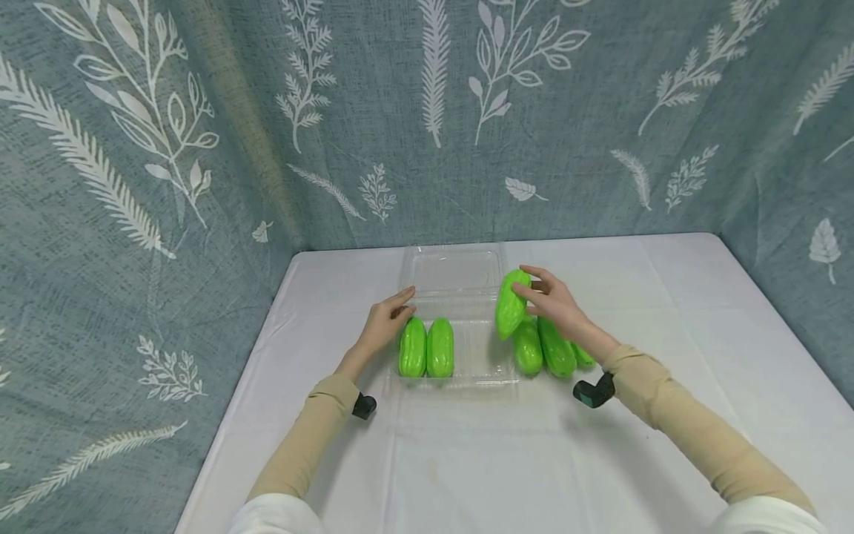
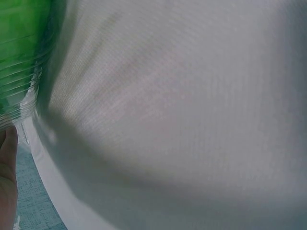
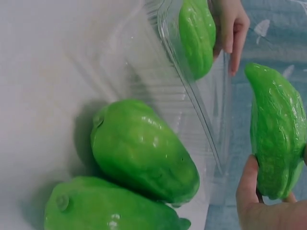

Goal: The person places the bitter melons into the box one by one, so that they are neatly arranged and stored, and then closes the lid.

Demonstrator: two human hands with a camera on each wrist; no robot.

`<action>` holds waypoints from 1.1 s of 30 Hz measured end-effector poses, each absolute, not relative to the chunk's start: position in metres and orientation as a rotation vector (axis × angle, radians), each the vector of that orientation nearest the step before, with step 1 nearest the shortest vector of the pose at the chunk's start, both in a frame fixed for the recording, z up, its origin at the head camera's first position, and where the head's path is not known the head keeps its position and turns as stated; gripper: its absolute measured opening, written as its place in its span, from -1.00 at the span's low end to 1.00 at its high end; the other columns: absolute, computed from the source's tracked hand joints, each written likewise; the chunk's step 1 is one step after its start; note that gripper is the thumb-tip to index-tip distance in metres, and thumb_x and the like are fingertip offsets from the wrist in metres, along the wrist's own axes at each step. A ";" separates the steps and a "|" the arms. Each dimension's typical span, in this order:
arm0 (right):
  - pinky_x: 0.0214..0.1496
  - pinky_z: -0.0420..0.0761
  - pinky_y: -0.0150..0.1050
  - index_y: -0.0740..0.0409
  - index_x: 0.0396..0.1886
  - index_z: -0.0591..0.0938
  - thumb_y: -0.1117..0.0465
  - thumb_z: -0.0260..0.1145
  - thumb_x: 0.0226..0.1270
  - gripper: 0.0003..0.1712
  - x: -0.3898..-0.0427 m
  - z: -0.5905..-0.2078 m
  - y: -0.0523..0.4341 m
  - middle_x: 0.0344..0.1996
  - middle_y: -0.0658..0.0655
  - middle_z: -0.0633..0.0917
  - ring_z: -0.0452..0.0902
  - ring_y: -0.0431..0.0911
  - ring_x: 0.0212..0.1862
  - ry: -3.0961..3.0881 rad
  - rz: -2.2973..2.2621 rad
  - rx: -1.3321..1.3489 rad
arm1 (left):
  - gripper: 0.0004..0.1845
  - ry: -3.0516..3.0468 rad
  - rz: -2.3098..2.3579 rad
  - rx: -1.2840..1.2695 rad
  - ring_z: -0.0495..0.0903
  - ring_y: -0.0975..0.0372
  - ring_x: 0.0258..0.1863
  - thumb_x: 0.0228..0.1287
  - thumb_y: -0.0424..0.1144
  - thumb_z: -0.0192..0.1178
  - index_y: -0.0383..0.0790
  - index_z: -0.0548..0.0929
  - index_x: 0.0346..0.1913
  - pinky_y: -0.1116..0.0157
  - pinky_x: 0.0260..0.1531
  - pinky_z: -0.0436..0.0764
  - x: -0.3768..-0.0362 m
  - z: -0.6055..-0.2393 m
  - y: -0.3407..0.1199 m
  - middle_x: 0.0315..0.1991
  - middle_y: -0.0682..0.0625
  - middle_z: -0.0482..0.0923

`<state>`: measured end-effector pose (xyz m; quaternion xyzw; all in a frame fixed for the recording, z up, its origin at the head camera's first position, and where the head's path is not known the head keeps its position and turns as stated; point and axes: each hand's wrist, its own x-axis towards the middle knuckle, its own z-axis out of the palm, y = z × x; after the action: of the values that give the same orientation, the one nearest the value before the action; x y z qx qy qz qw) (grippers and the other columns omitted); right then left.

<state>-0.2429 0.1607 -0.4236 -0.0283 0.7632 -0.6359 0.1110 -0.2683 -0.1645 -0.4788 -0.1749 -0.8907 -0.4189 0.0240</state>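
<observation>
While one ridged green plastic gourd (image 1: pixel 511 302) is pinched by the right hand (image 1: pixel 554 300) above the clear plastic tray (image 1: pixel 460 278), mid-surface, steady lowering beside the two packed gourds (image 1: pixel 427 347) is advised; the tray's left edge is touched by the relaxed left hand (image 1: pixel 385 320).
</observation>
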 end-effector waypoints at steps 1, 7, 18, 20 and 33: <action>0.29 0.45 0.11 0.12 0.48 0.12 0.02 0.16 0.41 -0.24 -0.243 -0.424 0.159 0.37 0.35 0.25 0.22 0.20 0.37 2.237 -1.866 -0.088 | -0.54 -2.755 -1.298 -0.541 0.57 0.02 0.03 0.41 -0.26 0.07 -0.28 0.38 0.32 0.13 -0.06 0.60 -0.268 -0.479 -0.165 0.35 -0.17 0.33; 0.28 0.46 0.09 0.07 0.47 0.14 0.02 0.17 0.41 -0.27 -0.241 -0.426 0.152 0.35 0.34 0.28 0.24 0.18 0.36 2.194 -1.860 -0.104 | -0.54 -2.755 -1.297 -0.541 0.59 0.06 0.00 0.41 -0.27 0.07 -0.26 0.38 0.32 0.18 -0.09 0.60 -0.268 -0.479 -0.164 0.35 -0.16 0.33; 0.30 0.43 0.14 0.06 0.46 0.17 0.06 0.19 0.39 -0.28 -0.238 -0.432 0.132 0.40 0.32 0.20 0.15 0.19 0.40 2.137 -1.853 -0.168 | -0.54 -2.738 -1.285 -0.559 0.54 0.10 -0.25 0.40 -0.29 0.08 -0.33 0.39 0.31 0.34 -0.26 0.52 -0.265 -0.477 -0.164 0.34 -0.20 0.34; 0.29 0.44 0.12 0.07 0.47 0.16 0.07 0.19 0.40 -0.28 -0.237 -0.434 0.128 0.40 0.33 0.20 0.16 0.20 0.40 2.128 -1.850 -0.179 | -0.54 -2.742 -1.285 -0.551 0.52 0.13 -0.29 0.40 -0.29 0.08 -0.33 0.39 0.31 0.37 -0.28 0.51 -0.265 -0.477 -0.163 0.34 -0.19 0.34; 0.23 0.52 0.03 0.09 0.45 0.19 0.09 0.23 0.37 -0.27 -0.236 -0.441 0.110 0.37 0.32 0.27 0.26 0.19 0.34 2.138 -1.817 -0.217 | -0.54 -2.732 -1.276 -0.555 0.43 0.24 -0.41 0.40 -0.29 0.08 -0.32 0.39 0.30 0.43 -0.36 0.45 -0.269 -0.479 -0.163 0.34 -0.15 0.35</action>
<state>-0.2362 0.1102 -0.4409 -0.0761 0.7496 -0.6371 0.1627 -0.2687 -0.1627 -0.4790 -0.1808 -0.8904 -0.4160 0.0379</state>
